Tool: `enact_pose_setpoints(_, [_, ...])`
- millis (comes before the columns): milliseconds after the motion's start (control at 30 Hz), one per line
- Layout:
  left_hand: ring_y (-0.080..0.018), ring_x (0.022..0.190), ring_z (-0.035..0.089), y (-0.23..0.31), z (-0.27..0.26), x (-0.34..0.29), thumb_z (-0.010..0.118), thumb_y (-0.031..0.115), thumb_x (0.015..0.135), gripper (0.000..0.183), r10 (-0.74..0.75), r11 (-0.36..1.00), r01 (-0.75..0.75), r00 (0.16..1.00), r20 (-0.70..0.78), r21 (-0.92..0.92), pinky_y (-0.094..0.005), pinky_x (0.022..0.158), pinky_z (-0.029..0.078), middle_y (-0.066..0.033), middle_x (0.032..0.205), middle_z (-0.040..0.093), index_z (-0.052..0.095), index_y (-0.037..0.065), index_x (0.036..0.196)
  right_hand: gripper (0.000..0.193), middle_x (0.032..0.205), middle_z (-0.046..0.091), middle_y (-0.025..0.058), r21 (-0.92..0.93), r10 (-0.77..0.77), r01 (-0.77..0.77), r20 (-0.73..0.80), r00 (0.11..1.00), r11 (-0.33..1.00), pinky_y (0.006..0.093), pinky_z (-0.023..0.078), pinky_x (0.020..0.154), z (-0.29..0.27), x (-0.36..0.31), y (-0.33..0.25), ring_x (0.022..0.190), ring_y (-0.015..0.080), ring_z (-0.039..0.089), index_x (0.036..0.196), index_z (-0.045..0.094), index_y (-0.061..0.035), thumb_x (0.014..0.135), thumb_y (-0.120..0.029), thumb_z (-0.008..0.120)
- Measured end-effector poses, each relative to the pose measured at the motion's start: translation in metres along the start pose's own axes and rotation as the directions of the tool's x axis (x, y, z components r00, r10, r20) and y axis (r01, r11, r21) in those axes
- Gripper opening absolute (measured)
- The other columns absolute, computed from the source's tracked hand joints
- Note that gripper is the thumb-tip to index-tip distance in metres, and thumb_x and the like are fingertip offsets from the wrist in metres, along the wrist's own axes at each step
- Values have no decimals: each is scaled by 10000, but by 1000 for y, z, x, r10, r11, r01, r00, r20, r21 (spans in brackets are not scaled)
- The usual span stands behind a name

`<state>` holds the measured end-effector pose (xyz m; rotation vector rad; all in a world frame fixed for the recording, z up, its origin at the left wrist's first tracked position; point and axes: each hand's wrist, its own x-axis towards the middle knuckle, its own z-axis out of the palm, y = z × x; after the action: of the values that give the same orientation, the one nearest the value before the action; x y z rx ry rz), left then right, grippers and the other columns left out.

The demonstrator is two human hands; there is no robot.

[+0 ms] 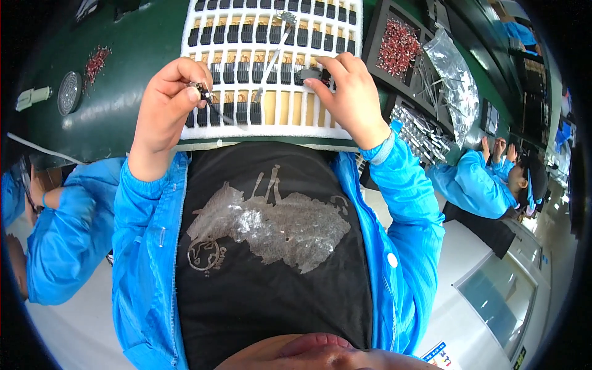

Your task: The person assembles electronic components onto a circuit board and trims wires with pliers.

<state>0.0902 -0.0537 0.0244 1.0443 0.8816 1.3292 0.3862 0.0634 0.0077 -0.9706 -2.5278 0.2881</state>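
My left hand (pixel 165 98) is closed in a pinch on a small dark electronic part (pixel 203 93). A thin flat strip (pixel 229 119) trails from it toward the near edge of a white foam tray (pixel 296 132). Over the tray's right half, my right hand (pixel 353 94) grips a small black block (pixel 310 74) between thumb and fingers. Rows of similar black blocks (pixel 246 72) fill many of the tray's slots, and several near slots show bare tan bottoms. A silvery flat cable (pixel 275 58) with a small module (pixel 287 18) at its far end lies across the rows.
To the right are a dark tray with small red parts (pixel 399 49), a clear plastic bag (pixel 455 83) and many metal pieces (pixel 422 134). A round metal dish (pixel 69 92) and loose red parts (pixel 97 63) lie left. Blue-sleeved co-workers sit left (pixel 74 237) and right (pixel 475 185).
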Motion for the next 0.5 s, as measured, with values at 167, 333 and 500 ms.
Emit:
enact_pose_setpoints(167, [-88,807,496,-7,-9,-2,684,211,951,192,61,995,-56,997,55,-80,-224,716,398,-28,885,563,577,55,985,216,874,603,115,-144,-11,33,148,989,989,420,532,779,1,4,-10,886,309,627,958,691,-103,775,-193,764])
enact_pose_setpoints(333, [-90,801,489,-4,-7,-2,677,215,954,192,52,997,-50,998,36,-65,-224,715,389,-27,874,556,575,55,983,213,941,605,83,-248,-123,174,207,970,953,400,521,785,-5,10,-3,923,270,625,981,710,-127,770,-136,684])
enact_pose_setpoints(500, [-91,802,491,-6,-10,-4,677,215,951,193,58,995,-55,998,35,-84,-227,717,389,-29,886,557,577,53,982,269,1034,603,47,-257,-303,391,324,897,884,348,488,842,-22,27,-2,1008,214,597,1045,718,-154,801,-107,617])
